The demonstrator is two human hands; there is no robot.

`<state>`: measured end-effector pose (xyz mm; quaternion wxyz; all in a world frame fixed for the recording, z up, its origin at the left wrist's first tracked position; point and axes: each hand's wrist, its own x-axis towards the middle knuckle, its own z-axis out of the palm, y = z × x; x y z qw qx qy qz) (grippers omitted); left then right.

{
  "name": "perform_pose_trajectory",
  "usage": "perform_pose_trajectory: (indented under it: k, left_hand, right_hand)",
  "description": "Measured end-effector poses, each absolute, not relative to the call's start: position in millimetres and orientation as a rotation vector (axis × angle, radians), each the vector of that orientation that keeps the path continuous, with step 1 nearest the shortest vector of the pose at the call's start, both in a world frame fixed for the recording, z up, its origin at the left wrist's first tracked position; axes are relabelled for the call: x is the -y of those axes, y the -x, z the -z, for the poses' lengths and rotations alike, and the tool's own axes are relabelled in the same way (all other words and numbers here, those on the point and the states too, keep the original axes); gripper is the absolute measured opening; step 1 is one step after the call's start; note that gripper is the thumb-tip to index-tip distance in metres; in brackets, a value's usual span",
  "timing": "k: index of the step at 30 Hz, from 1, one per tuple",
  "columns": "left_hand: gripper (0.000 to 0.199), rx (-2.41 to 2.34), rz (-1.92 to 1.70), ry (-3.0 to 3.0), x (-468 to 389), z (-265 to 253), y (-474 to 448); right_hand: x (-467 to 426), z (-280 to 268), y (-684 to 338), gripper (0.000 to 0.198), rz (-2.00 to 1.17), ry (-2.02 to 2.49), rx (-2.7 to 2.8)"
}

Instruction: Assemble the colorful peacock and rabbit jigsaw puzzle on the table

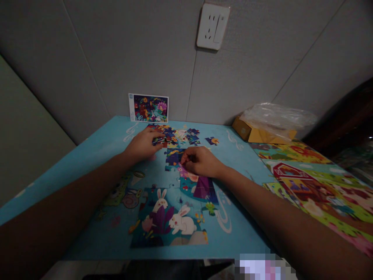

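A partly joined jigsaw puzzle lies on the table, showing two white rabbits and purple leaves. Its joined part runs up the right side to dark blue pieces. My right hand is closed over this upper part, thumb and fingers pinched on a puzzle piece at the seam of blue and purple; the piece is mostly covered by the hand. Farther back, my left hand rests with fingers stretched and apart at a heap of loose puzzle pieces, touching its left side. It holds nothing that I can see.
A picture card leans against the wall behind the heap. One loose piece lies apart to the right. A yellow box with clear plastic wrap stands at back right, behind farm-scene puzzles. The blue table has printed drawings.
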<state>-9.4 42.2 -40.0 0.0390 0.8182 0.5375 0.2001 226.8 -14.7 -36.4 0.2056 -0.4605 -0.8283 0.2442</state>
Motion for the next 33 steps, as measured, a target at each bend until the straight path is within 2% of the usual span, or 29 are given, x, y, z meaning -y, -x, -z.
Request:
perform_pose_trajectory:
  k: [5,10,29,33]
  left_hand:
    - [0.058,-1.707,-0.688,-2.419,-39.8,37.1,8.5]
    - [0.061,-1.724,-0.684,-2.354,-37.7,32.7,6.6]
    - [0.052,-1.736,-0.653,-2.378,-37.7,33.0,8.0]
    - [0.054,-1.803,-0.665,-2.368,-37.4,33.2,8.2]
  right_hand:
    - [15.0,36.1,-225.9,0.02,-0.69,1.302,2.298]
    - [14.5,37.0,-226.5,0.017,-0.699,1.288,2.291]
    - [11.5,39.3,-228.3,0.017,-0.691,1.265,2.227]
    - [-2.0,37.8,-244.3,0.021,-0.386,1.585,1.921]
